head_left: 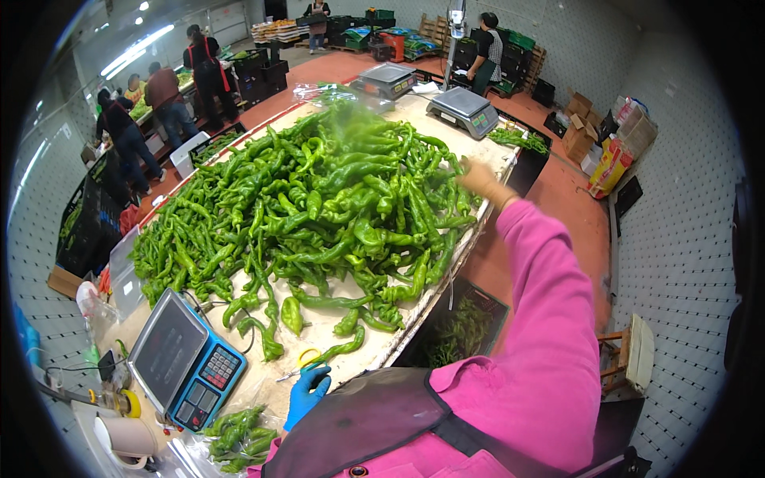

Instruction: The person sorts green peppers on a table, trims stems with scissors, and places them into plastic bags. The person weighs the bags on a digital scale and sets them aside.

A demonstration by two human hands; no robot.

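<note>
peppers (319, 199): glossy, smooth | scale (185, 360): metal pan, plastic body

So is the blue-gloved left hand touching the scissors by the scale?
Touching. The head view shows the left hand with its fingers on the yellow-handled scissors, which lie on the table beside the scale.

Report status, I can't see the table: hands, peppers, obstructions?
Left hand, blue-gloved, on yellow-handled scissors. Right hand reaching onto the heap of long green peppers. Nothing blocking the hands.
</note>
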